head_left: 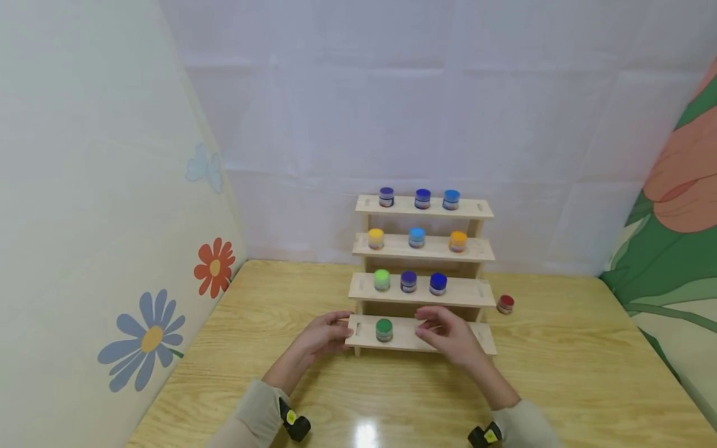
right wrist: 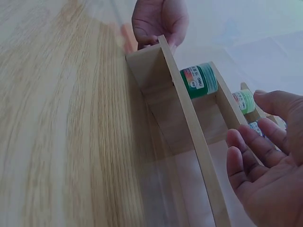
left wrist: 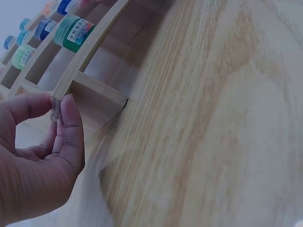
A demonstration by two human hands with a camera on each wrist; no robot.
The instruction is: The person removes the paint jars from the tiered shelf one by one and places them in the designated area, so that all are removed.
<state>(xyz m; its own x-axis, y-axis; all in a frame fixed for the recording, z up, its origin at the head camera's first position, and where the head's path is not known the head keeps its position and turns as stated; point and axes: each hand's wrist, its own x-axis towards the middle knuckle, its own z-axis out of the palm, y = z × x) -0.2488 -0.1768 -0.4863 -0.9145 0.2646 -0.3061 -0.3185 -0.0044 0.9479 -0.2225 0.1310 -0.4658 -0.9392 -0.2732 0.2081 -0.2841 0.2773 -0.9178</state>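
Wooden rack [head_left: 438, 247]: ten jars [head_left: 417, 238] up (you may be hiding more).
Red jar [head_left: 506, 304]: unshelved, beside rack.
Left hand [head_left: 325, 336]: pinching bottom shelf end [head_left: 366, 333].
Right hand [head_left: 450, 339]: relaxed, empty.

In the head view I get soft, even light and one white glare on the near surface [head_left: 403, 401]. My wrist views are dimmer and bluish; the left one curves the rack [left wrist: 71, 74], shadowed beneath.

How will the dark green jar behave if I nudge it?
Being squat and upright, the dark green jar likely slides before tipping. Its round side could roll if toppled, perhaps off the bottom shelf, whose front shows no lip.
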